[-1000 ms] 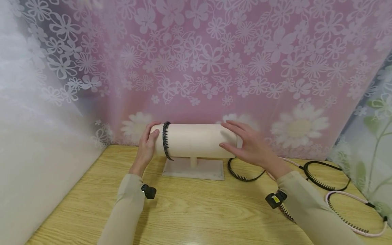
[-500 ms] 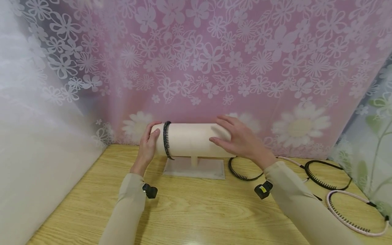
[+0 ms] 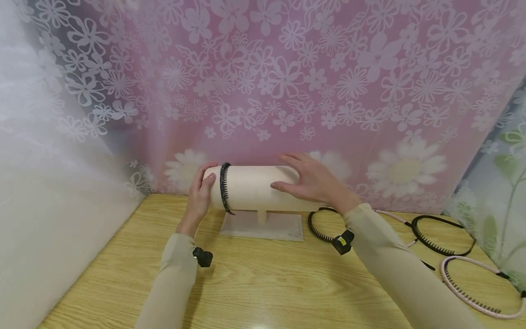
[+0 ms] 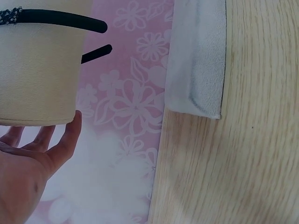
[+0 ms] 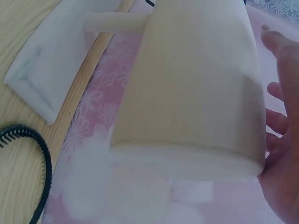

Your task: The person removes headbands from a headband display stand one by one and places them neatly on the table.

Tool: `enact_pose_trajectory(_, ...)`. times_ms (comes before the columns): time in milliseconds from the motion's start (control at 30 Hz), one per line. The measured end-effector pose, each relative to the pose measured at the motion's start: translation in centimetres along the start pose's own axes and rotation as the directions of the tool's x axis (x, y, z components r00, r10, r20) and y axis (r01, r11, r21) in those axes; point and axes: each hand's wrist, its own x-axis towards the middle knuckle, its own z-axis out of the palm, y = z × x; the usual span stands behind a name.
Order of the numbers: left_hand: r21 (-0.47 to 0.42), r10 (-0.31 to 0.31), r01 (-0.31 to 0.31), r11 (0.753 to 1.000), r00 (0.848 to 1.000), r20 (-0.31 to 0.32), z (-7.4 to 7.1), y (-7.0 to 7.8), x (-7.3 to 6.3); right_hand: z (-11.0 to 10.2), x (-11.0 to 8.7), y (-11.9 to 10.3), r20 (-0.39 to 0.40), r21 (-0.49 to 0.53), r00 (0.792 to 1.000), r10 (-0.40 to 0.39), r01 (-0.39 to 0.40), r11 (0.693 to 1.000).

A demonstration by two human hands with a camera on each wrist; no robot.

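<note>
A cream padded cylinder of a headband display stand [image 3: 250, 187] lies level on a short post above its pale base [image 3: 283, 229]. Around its left part sits a dark glittery toothed headband [image 3: 223, 187], whose two black ends [image 4: 93, 25] stick out below in the left wrist view. My left hand [image 3: 199, 196] grips the cylinder's left end, thumb in front and fingers behind. Over the right part my right hand [image 3: 314, 183] is spread, thumb in front and fingers above the top. The right wrist view shows this hand [image 5: 285, 135] alongside the cylinder with nothing grasped.
A black toothed headband [image 5: 47, 163] lies on the wooden table [image 3: 246, 283] just right of the base. Farther right are another black headband [image 3: 416, 230] and a pink one [image 3: 476, 260]; others are partly hidden by my right arm. A pink floral curtain [image 3: 263, 114] hangs behind.
My right hand has moved left along the cylinder, from its right end toward the middle. My left hand stays at the left end, and the headband keeps its place.
</note>
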Motion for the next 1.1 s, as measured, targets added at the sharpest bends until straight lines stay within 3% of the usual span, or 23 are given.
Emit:
enact_pose_trajectory(167,0.018,-0.001,0.001,1.0,1.0,0.001,0.1,2.1,-1.0,0.1,1.0,-0.5,0.069,-0.014,0.998,0.009,-0.008,1.0)
enact_pose_trajectory(600,0.014,0.018,-0.017,1.0,1.0,-0.012,0.2,2.3,-1.1,1.3,4.0,-1.7,0.141,-0.016,0.99,-0.012,0.015,1.0)
enact_pose_trajectory(833,-0.013,0.037,-0.038,0.999,0.999,-0.017,0.2,-1.2,0.3,2.0,5.2,-2.6,0.187,0.0,0.982,0.01,-0.011,1.0)
enact_pose_trajectory(1100,0.01,0.076,-0.076,0.997,0.996,-0.038,0.3,-1.7,0.5,2.7,6.3,-3.4,0.217,0.013,0.976,-0.019,0.017,1.0)
